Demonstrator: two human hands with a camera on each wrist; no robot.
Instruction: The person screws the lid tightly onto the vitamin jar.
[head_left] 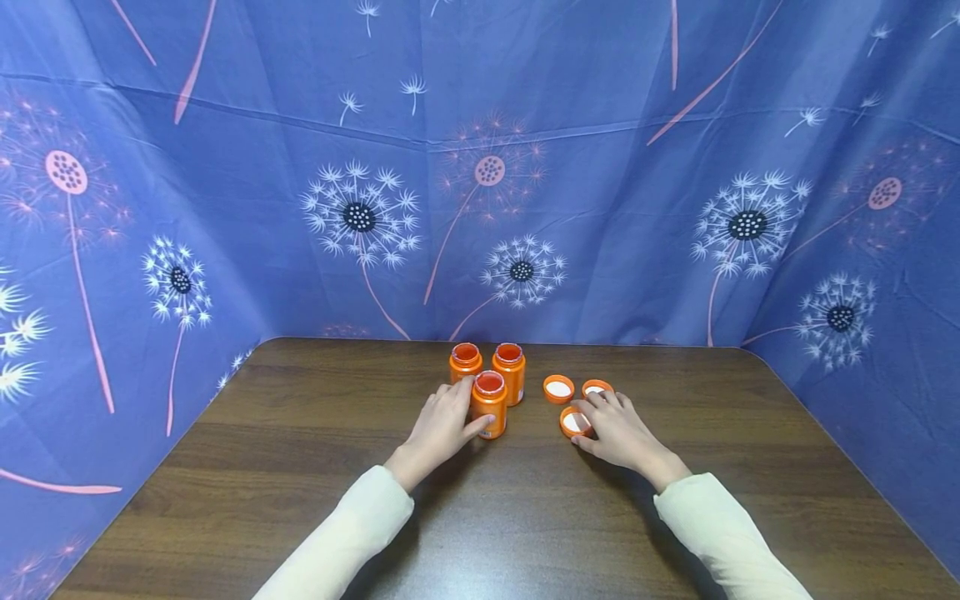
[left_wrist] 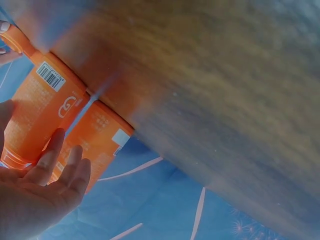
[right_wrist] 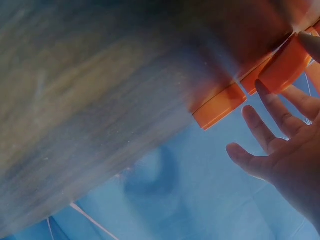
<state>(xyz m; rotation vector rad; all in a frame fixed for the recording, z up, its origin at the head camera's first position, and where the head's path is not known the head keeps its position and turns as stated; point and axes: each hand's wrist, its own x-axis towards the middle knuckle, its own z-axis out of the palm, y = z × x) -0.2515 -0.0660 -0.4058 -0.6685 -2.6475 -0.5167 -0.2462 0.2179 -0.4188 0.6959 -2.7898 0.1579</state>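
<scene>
My left hand [head_left: 438, 423] grips an open orange bottle [head_left: 490, 410], its thumb across the front and its fingers along the side. In the left wrist view this bottle [left_wrist: 42, 105] stands upright on the table, with a barcode label near its base. Behind it are two more lidless orange bottles, one at the back left [head_left: 466, 363] and one at the back right [head_left: 510, 375]. To the right, my right hand [head_left: 618, 429] pinches the nearest orange lid [head_left: 575, 422] between thumb and fingertip. That lid [right_wrist: 284, 65] lies white inside up.
Two other orange lids lie just beyond the pinched one, a left lid [head_left: 558, 389] and a right lid [head_left: 597, 388] partly covered by my right fingers. The brown wooden table [head_left: 487, 525] ends at a blue dandelion-print cloth [head_left: 600, 208] behind and at both sides.
</scene>
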